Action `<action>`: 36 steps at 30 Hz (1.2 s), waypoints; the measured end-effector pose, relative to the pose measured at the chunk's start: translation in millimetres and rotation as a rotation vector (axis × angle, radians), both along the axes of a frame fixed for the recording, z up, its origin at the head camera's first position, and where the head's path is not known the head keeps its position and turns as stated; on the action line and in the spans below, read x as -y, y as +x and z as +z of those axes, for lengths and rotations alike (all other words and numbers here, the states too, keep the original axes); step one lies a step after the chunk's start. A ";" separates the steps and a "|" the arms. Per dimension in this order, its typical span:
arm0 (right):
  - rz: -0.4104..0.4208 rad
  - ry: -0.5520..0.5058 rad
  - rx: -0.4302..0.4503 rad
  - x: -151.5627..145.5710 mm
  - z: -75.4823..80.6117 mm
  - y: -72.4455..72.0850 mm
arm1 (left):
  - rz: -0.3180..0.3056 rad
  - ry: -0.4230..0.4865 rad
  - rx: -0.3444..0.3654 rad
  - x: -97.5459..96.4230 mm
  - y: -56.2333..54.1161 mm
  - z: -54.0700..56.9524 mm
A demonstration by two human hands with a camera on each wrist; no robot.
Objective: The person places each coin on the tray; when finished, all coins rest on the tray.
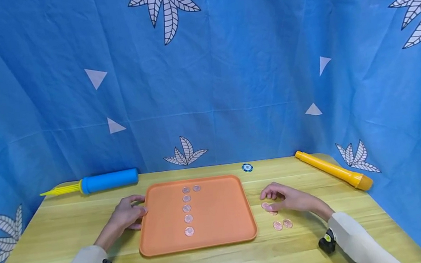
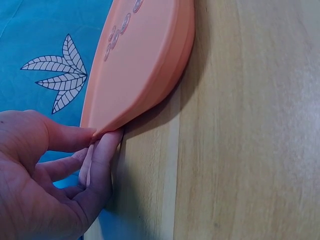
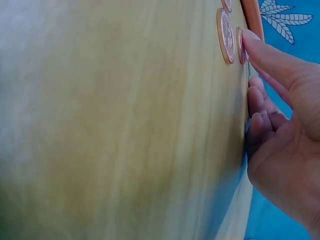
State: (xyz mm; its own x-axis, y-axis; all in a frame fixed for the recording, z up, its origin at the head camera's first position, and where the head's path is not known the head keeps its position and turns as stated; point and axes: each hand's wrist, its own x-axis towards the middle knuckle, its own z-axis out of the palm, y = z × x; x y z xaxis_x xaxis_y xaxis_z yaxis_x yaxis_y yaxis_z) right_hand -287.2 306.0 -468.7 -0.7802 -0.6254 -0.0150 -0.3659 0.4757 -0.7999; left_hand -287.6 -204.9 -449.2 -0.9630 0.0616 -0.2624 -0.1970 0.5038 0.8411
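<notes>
An orange tray [image 1: 223, 219] lies on the table, with several coins [image 1: 188, 218] in a column on it and one more coin [image 1: 196, 188] beside the top one. At the tray's left edge, my left hand [image 1: 128, 212] pinches the rim between thumb and fingers, seen closely in the left wrist view. Right of the tray, my right hand [image 1: 290, 199] has curled fingers, with a coin [image 1: 265, 205] between thumb and forefinger. Another coin [image 1: 273, 213] lies partly under the thumb. Two loose coins [image 1: 277, 226] lie just in front of that hand.
A blue and yellow hand pump [image 1: 110, 181] lies at the back left. Behind the tray's right corner is a blue and white poker chip [image 1: 247, 167]. A yellow-orange microphone-shaped stick [image 1: 333, 169] lies at the back right. A blue patterned cloth [image 1: 211, 82] hangs behind the table.
</notes>
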 end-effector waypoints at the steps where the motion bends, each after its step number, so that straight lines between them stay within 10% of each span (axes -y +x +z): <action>1: -0.008 0.000 -0.001 0.3 0.0 -0.5 | 0.003 0.001 0.000 0.0 -0.1 0.2; 36: -0.073 -0.035 0.029 9.8 4.2 -8.2 | 0.011 -0.019 -0.015 -1.5 1.7 -0.1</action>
State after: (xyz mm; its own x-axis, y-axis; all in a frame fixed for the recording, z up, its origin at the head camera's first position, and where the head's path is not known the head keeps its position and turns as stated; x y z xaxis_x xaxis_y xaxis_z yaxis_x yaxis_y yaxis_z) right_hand -295.4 296.3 -464.5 -0.8234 -0.5673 -0.0168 -0.3080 0.4715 -0.8263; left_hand -285.9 -203.4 -449.3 -0.9674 0.0464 -0.2490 -0.1900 0.5174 0.8344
